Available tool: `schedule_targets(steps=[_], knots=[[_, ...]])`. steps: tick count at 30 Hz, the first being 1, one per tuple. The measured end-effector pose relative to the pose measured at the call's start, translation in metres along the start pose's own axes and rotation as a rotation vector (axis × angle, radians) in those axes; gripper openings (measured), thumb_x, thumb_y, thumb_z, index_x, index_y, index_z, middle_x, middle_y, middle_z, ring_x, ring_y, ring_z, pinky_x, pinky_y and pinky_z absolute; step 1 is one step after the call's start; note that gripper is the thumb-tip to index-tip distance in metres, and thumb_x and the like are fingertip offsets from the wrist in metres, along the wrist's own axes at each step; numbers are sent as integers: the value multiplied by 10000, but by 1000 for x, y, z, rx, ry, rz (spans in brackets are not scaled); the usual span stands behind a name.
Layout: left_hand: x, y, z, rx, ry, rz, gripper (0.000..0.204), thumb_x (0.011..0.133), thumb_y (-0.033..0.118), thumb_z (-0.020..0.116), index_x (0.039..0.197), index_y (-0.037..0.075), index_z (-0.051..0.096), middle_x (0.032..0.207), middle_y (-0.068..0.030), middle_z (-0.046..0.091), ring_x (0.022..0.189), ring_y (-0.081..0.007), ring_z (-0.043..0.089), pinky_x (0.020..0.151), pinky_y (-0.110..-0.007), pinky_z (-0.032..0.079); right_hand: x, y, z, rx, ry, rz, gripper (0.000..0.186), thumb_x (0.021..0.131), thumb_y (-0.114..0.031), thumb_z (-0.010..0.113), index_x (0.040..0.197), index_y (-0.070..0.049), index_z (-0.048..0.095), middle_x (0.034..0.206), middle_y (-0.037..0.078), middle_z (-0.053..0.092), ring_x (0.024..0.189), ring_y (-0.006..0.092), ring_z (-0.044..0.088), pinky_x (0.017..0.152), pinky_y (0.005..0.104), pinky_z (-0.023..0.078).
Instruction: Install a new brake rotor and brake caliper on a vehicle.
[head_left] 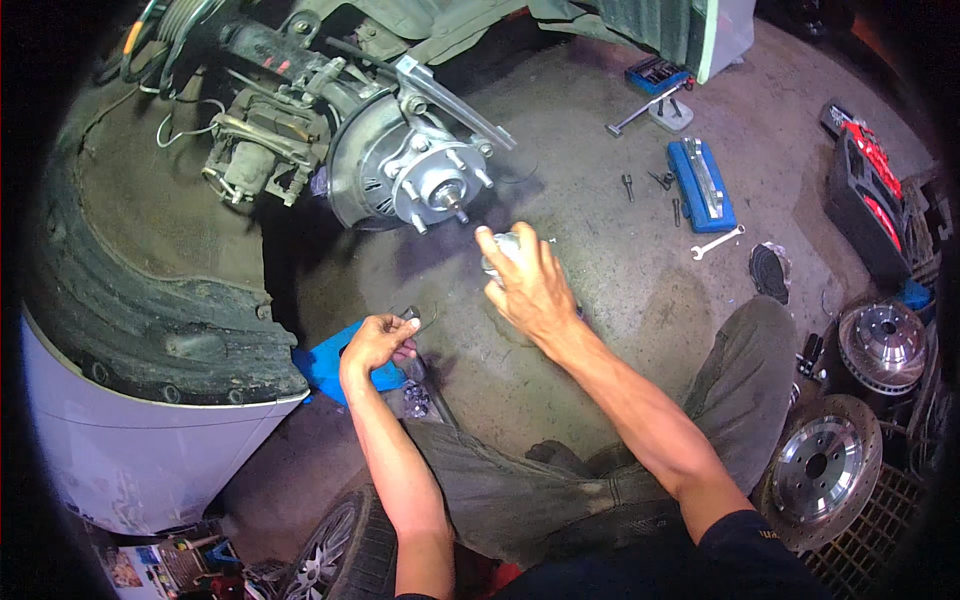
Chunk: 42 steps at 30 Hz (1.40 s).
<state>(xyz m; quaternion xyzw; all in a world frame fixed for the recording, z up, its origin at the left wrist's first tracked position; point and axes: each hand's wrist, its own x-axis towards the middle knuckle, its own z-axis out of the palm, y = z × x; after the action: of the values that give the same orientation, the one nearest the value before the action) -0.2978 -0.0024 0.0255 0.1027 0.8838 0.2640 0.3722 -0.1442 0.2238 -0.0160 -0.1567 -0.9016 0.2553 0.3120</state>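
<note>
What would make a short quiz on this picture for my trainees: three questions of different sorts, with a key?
1. Which hand is nearer the hub? A) left B) right
2. True or false: a wheel is mounted on the hub.
3. How many loose brake discs show at the right side of the picture?

Key:
1. B, the right hand.
2. False: the studs are bare.
3. Two.

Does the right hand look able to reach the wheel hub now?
Probably yes: nothing visible blocks the right hand from the wheel hub, apart from the silvery object it holds.
</note>
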Motion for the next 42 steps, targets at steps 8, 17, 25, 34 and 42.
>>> schedule_targets(steps=[8,17,25,34,42], knots=[[11,-4,3,-61,-29,39,455,870,393,730,971,-42,643,807,-104,686,685,-175,694,611,-287,551,22,2,-25,475,273,32,741,724,-148,743,1391,-142,419,1195,223,482,1047,396,566,876,472,502],[12,-9,0,-56,12,21,441,880,393,718,940,-39,651,797,-104,696,661,-169,694,581,-282,537,12,1,-24,524,-43,233,751,700,-161,738,1373,-66,418,1195,217,536,1128,382,537,969,456,444],[27,-21,1,-59,-14,44,442,874,388,725,938,-44,659,791,-99,690,672,-170,696,591,-280,547,42,-7,-46,521,63,182,710,698,-146,731,1336,-33,441,1189,230,544,1088,381,566,949,450,461],[36,-14,3,-21,-19,53,444,861,394,739,844,-40,647,718,-98,673,630,-160,682,582,-301,559,47,-33,-66,339,11,13,697,708,-118,722,1344,-31,450,1196,218,546,1110,368,563,970,427,454],[37,-19,5,-3,7,57,453,860,401,737,832,-43,654,693,-95,667,606,-149,668,564,-304,541,44,-39,-46,318,-62,-114,673,710,-94,714,1332,-29,465,1137,196,549,1045,359,576,927,421,469]])
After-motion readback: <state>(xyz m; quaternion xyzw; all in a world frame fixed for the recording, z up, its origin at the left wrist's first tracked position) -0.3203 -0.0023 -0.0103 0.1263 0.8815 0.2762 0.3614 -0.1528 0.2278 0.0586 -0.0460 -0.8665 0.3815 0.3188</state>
